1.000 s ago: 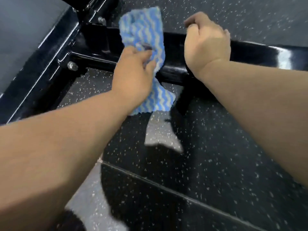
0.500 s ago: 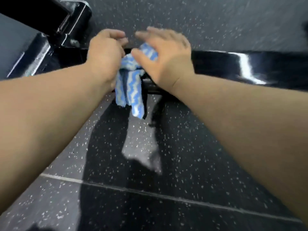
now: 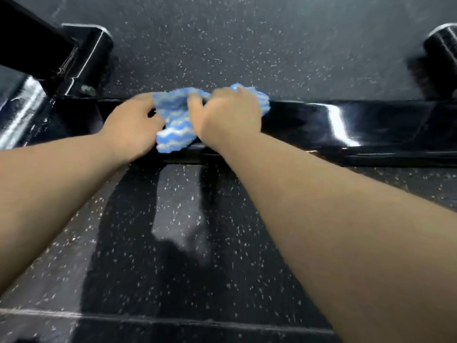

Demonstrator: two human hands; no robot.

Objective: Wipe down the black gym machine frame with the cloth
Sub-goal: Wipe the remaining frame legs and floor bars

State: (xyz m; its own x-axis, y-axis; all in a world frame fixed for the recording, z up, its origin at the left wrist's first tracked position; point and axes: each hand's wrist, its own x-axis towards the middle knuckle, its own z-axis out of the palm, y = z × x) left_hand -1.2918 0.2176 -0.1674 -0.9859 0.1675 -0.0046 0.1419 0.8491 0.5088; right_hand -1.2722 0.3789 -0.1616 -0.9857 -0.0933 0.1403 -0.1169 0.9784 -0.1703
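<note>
a blue-and-white wavy-striped cloth lies bunched on top of the frame, a glossy black bar running level across the view just above the middle. the right hand sits over the cloth's right half, fingers curled down into the fabric and thumb reaching left across it, so it grips the cloth against the bar; a fold of cloth sticks out past its knuckles on the far side. the left hand is just beside the cloth's left edge, resting on the bar with fingers bent toward the fabric, but blur hides whether they pinch it, so its grip cannot be told. the cloth's lower corner hangs over the near face of the bar between the two wrists. a bright streak of glare crosses the frame well to the right of the hands. at upper left a black post joins the bar, and a black rounded part shows at the upper right edge. the floor is dark with white flecks, with both forearms' shadows on it and a pale seam near the bottom.
</note>
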